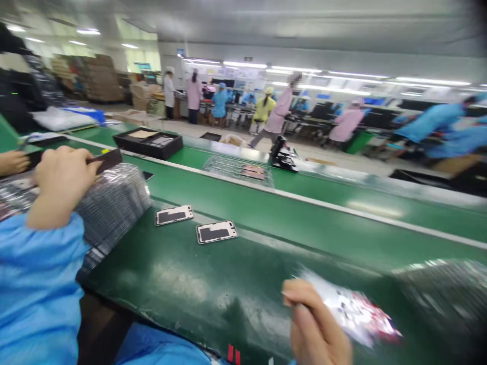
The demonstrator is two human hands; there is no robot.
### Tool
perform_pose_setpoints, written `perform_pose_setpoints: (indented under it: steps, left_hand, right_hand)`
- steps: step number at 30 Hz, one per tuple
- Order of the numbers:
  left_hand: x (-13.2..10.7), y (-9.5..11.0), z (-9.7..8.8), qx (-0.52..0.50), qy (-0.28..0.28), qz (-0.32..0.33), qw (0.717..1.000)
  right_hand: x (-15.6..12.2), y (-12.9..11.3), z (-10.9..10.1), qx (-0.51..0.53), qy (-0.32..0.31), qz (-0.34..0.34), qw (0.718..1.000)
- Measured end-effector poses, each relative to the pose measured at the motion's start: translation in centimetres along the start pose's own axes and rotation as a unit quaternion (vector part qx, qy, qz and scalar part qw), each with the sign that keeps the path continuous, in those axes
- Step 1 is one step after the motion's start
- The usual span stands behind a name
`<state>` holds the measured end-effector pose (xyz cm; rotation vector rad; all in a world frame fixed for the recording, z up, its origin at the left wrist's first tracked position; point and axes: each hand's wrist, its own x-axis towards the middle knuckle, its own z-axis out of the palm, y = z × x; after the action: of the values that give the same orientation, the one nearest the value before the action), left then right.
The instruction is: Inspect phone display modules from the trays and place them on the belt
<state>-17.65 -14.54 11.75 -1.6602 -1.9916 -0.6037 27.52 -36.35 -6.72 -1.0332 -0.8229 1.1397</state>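
Close view over a green belt table (213, 299) at a factory line, with both hands in the foreground. The left hand (63, 182) and the right hand (315, 324) are held well apart, each closed on an item. A dark flat strip (108, 160) is pinched by the left hand, just above a shiny wrapped stack (114, 213) beside a blue sleeve (38, 274). A foil packet (352, 309) with red print, blurred by motion, is gripped by the right hand over the near part of the table. Two pale-rimmed rectangular panels (216, 232) with dark centres are laid on the green belt, just beside each other. A co-worker's hand (13, 162) is seen at the left edge. On a second belt beyond, a black tray (147, 143), a clear tray (238, 169) and stacked black parts (283, 154) are placed. Farther off, workers (279, 109) in pink, blue and yellow smocks are seen among workbenches, with stacked cartons (101, 78) at the far left.
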Motion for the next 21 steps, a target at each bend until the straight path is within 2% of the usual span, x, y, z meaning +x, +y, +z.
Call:
perform_pose_setpoints:
  steps: [2, 3, 4, 5, 6, 7, 8, 9, 10, 11, 13, 15, 17, 19, 21]
  left_hand:
    - [-3.3, 4.0, -0.5, -0.034, -0.02, -0.027, 0.999]
    - [-5.2, 6.1, -0.2, -0.103, -0.049, -0.002, 0.993]
    - [-7.2, 8.2, 0.6, -0.215, -0.1, 0.037, 0.971]
    - [-9.2, 10.3, 1.7, -0.352, -0.182, 0.072, 0.915]
    - [-11.2, 12.4, 3.0, -0.472, -0.291, 0.089, 0.828]
    - [-13.0, 14.3, 4.5, -0.557, -0.395, 0.069, 0.728]
    - [-14.7, 16.1, 5.9, -0.6, -0.472, 0.042, 0.644]
    - [-16.1, 17.7, 7.2, -0.631, -0.514, 0.018, 0.582]
    - [-17.2, 19.0, 8.3, -0.653, -0.542, -0.004, 0.529]
    - [-18.1, 20.1, 9.3, -0.671, -0.557, -0.021, 0.489]
    - [-19.3, 21.6, 10.6, -0.704, -0.569, -0.043, 0.423]
    - [-20.1, 22.4, 11.5, -0.725, -0.572, -0.057, 0.379]
    - [-20.6, 22.7, 12.1, -0.737, -0.566, -0.072, 0.362]
    - [-21.1, 22.9, 12.6, -0.745, -0.547, -0.093, 0.371]
    - [-21.5, 23.0, 13.2, -0.747, -0.523, -0.117, 0.393]
  right_hand:
    - [2.1, 0.0, 3.6, -0.154, -0.021, -0.129, 0.979]
    - [3.3, 0.0, 5.2, -0.221, -0.047, -0.153, 0.962]
    - [4.6, 0.0, 6.4, -0.241, -0.049, -0.164, 0.955]
    - [5.8, 0.2, 7.3, -0.239, -0.045, -0.164, 0.956]
    - [6.9, 0.4, 7.8, -0.222, -0.035, -0.155, 0.962]
    - [7.8, 0.8, 8.0, -0.199, -0.024, -0.149, 0.968]
    - [8.6, 1.3, 8.0, -0.19, -0.012, -0.146, 0.971]
    - [9.3, 1.8, 7.8, -0.194, 0.004, -0.146, 0.97]
    - [9.8, 2.3, 7.5, -0.205, 0.02, -0.148, 0.967]
    - [10.3, 2.8, 7.1, -0.221, 0.038, -0.151, 0.963]
    - [11.0, 3.7, 6.1, -0.247, 0.072, -0.158, 0.953]
    - [11.5, 4.5, 5.3, -0.267, 0.103, -0.166, 0.944]
    - [11.7, 5.2, 5.0, -0.293, 0.132, -0.181, 0.93]
    - [11.5, 5.9, 5.2, -0.324, 0.147, -0.204, 0.912]
    - [10.9, 6.4, 6.0, -0.374, 0.124, -0.256, 0.883]
